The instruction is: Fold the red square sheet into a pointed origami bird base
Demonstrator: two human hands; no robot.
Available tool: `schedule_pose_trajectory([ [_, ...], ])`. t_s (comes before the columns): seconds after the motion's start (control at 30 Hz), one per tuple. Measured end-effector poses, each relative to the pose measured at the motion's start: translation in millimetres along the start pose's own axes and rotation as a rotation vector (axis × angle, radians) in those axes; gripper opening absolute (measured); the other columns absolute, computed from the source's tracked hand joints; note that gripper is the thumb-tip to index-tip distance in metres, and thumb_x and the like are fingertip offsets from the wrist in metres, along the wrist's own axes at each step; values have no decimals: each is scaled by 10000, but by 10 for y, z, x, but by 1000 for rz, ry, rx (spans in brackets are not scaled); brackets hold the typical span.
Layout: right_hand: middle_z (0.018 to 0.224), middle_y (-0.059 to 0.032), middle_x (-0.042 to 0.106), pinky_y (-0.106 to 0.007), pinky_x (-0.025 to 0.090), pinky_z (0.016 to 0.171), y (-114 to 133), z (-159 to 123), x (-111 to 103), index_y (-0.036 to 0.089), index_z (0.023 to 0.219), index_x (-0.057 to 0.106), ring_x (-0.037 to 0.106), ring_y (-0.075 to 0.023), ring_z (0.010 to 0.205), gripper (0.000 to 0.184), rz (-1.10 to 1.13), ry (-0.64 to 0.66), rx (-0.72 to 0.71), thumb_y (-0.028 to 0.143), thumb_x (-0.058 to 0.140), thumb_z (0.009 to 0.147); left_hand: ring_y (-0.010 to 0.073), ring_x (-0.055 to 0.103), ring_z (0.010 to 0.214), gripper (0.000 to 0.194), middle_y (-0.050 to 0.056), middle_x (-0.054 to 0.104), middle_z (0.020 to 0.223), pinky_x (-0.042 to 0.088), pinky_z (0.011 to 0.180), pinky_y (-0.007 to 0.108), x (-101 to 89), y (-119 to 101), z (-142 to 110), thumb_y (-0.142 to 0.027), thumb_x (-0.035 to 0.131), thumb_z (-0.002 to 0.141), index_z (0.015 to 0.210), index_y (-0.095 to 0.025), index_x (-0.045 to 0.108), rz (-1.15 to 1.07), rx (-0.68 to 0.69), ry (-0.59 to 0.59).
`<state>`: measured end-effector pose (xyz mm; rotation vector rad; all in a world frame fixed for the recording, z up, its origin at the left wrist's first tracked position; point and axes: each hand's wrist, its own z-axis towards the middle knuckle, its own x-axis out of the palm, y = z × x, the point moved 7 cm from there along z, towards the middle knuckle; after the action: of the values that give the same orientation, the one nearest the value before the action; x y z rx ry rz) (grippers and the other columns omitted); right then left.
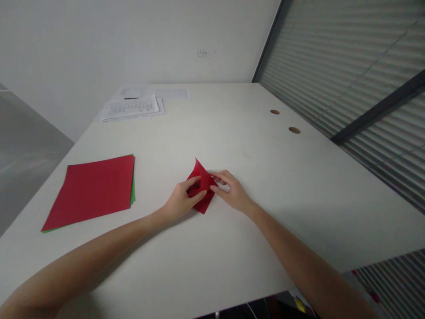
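A small folded piece of red paper (205, 204) is between my two hands at the middle of the white table, one pointed corner standing up at the back. My left hand (183, 196) grips its left side, with the thumb and fingers over a fold. From the right, my right hand (231, 191) pinches the paper's right edge between thumb and fingers. Part of the folded layers is hidden under the fingers.
A stack of red sheets (96, 188) with green paper (133, 190) beneath lies on the left of the table (252, 248). Written papers (133, 107) rest at the back left. Two round holes (294, 130) pierce the tabletop near the blinds (332, 57) on the right.
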<state>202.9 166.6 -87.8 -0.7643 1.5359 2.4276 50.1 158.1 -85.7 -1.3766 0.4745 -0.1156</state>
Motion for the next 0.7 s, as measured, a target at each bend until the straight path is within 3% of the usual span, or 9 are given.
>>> schedule_pose_trajectory([
  [0.13, 1026, -68, 611, -375, 496, 839, -44, -4, -84, 250, 1175, 636, 584, -201, 943, 335, -89, -104, 45, 271, 666, 842, 233, 675, 912, 392, 124, 705, 1087, 542, 809, 360, 12, 77, -17, -330, 649, 836, 1172, -130, 619, -63, -73, -36],
  [0.23, 846, -33, 602, -327, 508, 724, -97, -17, -120, 211, 1025, 662, 579, -166, 763, 209, -57, -172, 131, 282, 668, 829, 241, 671, 944, 380, 125, 704, 1106, 532, 851, 368, -20, 143, 2, -353, 687, 813, 1118, -131, 643, -205, -107, -108],
  [0.3, 784, -16, 614, -294, 508, 662, -133, -20, -70, 199, 993, 653, 583, -145, 692, 176, 53, -143, 188, 283, 640, 839, 250, 669, 969, 413, 128, 705, 1111, 522, 884, 380, -37, 202, 26, -373, 733, 769, 1090, -126, 656, -352, -146, -147],
  [0.4, 885, -43, 660, -286, 535, 697, -140, -22, 23, 195, 1047, 655, 633, -148, 773, 224, 194, -84, 203, 285, 614, 846, 256, 670, 978, 490, 138, 708, 1104, 522, 891, 395, -42, 303, 44, -383, 795, 697, 1089, -121, 661, -529, -247, -194],
  [0.5, 993, -71, 653, -300, 552, 727, -106, -24, 51, 206, 1091, 666, 638, -155, 840, 257, 190, -71, 155, 276, 604, 851, 233, 677, 923, 475, 130, 716, 1069, 544, 815, 361, -41, 334, 39, -369, 805, 682, 1063, -124, 663, -580, -307, -212],
  [0.7, 1000, -73, 635, -305, 561, 710, -31, -18, 55, 220, 1120, 673, 630, -158, 849, 268, 139, -55, 105, 250, 594, 866, 197, 682, 805, 386, 108, 723, 1001, 564, 708, 322, -35, 239, 34, -325, 763, 703, 1014, -130, 641, -571, -290, -172],
])
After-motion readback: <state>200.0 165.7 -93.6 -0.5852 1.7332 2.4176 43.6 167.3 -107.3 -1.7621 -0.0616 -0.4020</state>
